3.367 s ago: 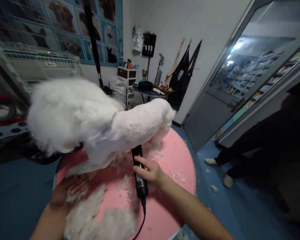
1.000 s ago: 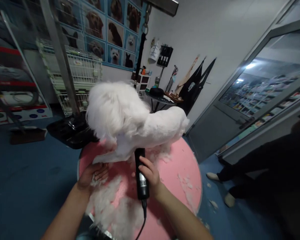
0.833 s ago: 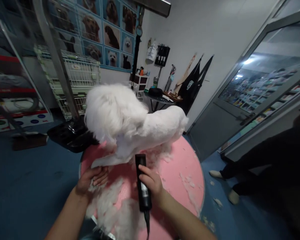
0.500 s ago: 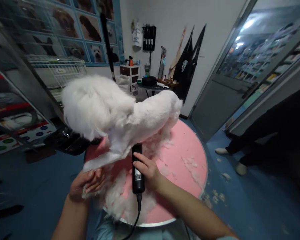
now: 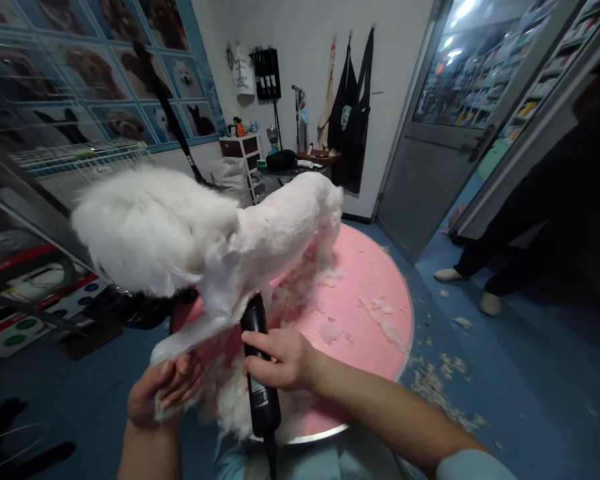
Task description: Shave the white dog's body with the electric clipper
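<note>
A white dog (image 5: 275, 220), its body clipped short and its head still fluffy, stands on a round pink table (image 5: 365, 287). My left hand (image 5: 167, 387) is closed around the end of its outstretched front leg, with a tuft of fur under the fingers. In my right hand (image 5: 280, 360) is a black corded hair clipper (image 5: 263, 400), held upright with its head against the dog's underside, just behind that leg. Loose white fur (image 5: 235, 400) lies in a heap below the leg and beneath the belly. The clipper's blade is hidden by the coat.
A dark grooming arm (image 5: 165, 107) rises behind the dog. Wire cages (image 5: 80, 157) and boxes (image 5: 35, 320) stand at the left. At the right a person (image 5: 520, 220) in dark clothes stands near a grey door (image 5: 420, 180). Cut fur (image 5: 440, 380) is scattered over the blue floor.
The clipper has tilted, its head leaning left, and my right hand's fingers wrap it differently. The dog's head has shifted left and lower in view, partly because the camera turned. My left hand keeps its hold.
</note>
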Tool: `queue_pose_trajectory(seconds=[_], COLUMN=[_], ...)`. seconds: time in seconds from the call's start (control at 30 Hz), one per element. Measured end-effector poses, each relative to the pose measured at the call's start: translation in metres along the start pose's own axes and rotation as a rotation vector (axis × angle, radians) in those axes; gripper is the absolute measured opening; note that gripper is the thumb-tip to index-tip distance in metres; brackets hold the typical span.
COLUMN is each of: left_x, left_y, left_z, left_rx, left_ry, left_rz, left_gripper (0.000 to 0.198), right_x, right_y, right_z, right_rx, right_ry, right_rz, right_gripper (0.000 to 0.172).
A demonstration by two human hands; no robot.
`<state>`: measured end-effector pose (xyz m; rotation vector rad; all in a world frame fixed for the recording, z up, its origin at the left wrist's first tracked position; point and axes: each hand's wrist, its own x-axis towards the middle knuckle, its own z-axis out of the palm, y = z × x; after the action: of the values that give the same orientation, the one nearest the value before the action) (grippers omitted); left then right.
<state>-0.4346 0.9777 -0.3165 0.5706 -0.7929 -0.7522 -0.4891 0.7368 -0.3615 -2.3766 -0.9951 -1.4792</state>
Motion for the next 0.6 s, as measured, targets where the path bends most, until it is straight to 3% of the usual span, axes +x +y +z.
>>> queue_pose_trajectory(seconds=[0.07,0.27,0.4,0.6], left_x=[0.0,-0.001,-0.008,-0.02], left_y=[0.001,-0.002,-0.006,-0.012], left_z=[0.002,-0.005,-0.013,-0.032], left_rx=[-0.01,-0.028,-0.014,0.034], left_ry=[0.008,0.022,0.15,0.414], left_rz=[-0.001,-0.009,0.028,0.083], left_gripper=[0.024,0.022,0.018,0.012], right_x=[0.006,0.01,0.002,-0.016], right_y=[0.002,0.012,0.023,0.072], right_z=[-0.003,-0.007,-0.011,-0.011], right_rx=[-0.027,-0.138,-0.135,-0.244], right_ry=[0.024,0.024,-0.037,-0.086], right_rz=[-0.035,0.108,-0.029,0.014], right_gripper=[0.014,0.012,0.012,0.011])
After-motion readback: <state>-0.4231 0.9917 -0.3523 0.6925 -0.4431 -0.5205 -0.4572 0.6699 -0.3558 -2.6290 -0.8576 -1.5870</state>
